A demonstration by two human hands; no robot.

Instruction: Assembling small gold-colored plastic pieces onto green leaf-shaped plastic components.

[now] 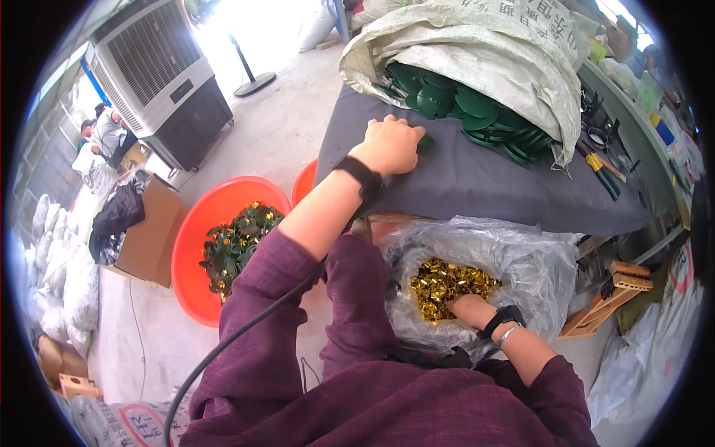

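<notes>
My left hand (pixel 389 143) rests fingers-down on the dark grey table (pixel 477 186), covering a green plastic piece whose edge shows by the fingers. Just beyond it a pile of green plastic leaf-like pieces (pixel 462 112) spills from a white woven sack (pixel 477 52). My right hand (pixel 468 308) is pushed into a clear plastic bag (pixel 521 261) on my lap, fingers buried in small shiny gold pieces (pixel 450 283). Whether it grips any I cannot tell. Both wrists wear black bands.
An orange basin (pixel 195 246) on the floor at left holds assembled green and gold pieces (pixel 237 242). A cardboard box (pixel 153 231), a large cooling fan (pixel 160 74) and white sacks stand further left. Green-handled pliers (pixel 602 175) lie on the table at right. A person sits far left.
</notes>
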